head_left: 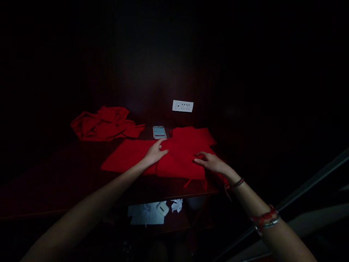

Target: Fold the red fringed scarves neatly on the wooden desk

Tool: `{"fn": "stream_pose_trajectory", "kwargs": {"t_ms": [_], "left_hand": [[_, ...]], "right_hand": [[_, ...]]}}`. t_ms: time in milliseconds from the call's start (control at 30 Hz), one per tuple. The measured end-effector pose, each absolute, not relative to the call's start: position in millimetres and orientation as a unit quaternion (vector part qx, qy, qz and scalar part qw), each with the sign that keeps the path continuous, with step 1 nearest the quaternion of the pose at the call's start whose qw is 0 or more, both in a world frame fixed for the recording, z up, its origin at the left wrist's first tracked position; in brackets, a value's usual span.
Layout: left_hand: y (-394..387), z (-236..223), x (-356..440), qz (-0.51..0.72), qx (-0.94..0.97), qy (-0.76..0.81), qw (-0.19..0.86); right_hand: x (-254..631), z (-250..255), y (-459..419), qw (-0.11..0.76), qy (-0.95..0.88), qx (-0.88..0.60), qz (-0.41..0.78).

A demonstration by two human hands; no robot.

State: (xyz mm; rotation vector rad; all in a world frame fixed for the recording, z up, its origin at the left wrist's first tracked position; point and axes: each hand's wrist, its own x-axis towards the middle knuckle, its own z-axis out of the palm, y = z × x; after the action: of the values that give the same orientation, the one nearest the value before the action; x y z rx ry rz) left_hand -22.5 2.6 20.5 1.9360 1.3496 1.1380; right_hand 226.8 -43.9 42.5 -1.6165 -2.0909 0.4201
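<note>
A red cloth garment (180, 163) lies spread and partly folded on a dark table, with thin ties hanging toward the front edge. My left hand (156, 153) rests on its middle, fingers apart and pointing away from me. Over the right part of the cloth is my right hand (211, 162), its fingers loosely bent and apart; whether it presses on the fabric is hard to see. Another red piece of cloth (192, 135) lies behind, overlapping the garment's far side. Neither hand grips anything visible.
A crumpled red cloth (107, 123) lies at the back left. Beside it a phone (159, 132) leans near the wall, below a white socket plate (183, 106). On a lower shelf are papers (143, 215), a white case (163, 208) and crumpled paper (177, 205). Much is dark.
</note>
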Motion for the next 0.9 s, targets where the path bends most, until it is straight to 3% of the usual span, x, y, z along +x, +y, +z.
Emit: {"fn": "stream_pose_trajectory", "kwargs": {"t_ms": [267,433,567,633,767,900], "left_hand": [[0,15,-44,0.195,0.784,0.579,0.111],[-3,21,-44,0.264,0.804,0.53,0.045],[-10,28,-37,0.367,0.786,0.473,0.156],[-11,27,-35,0.348,0.79,0.463,0.201],[-9,25,-40,0.291,0.798,0.49,0.195],[-9,30,-50,0.263,0.783,0.514,0.231]], "right_hand": [[183,43,-25,0.386,-0.763,-0.477,0.203],[152,68,-25,0.332,-0.857,-0.386,0.074],[141,66,-20,0.289,-0.888,-0.333,0.13],[143,61,-16,0.307,-0.878,-0.33,0.164],[151,53,-17,0.361,-0.851,-0.346,0.161],[157,48,-30,0.295,-0.881,-0.351,0.118]]}}
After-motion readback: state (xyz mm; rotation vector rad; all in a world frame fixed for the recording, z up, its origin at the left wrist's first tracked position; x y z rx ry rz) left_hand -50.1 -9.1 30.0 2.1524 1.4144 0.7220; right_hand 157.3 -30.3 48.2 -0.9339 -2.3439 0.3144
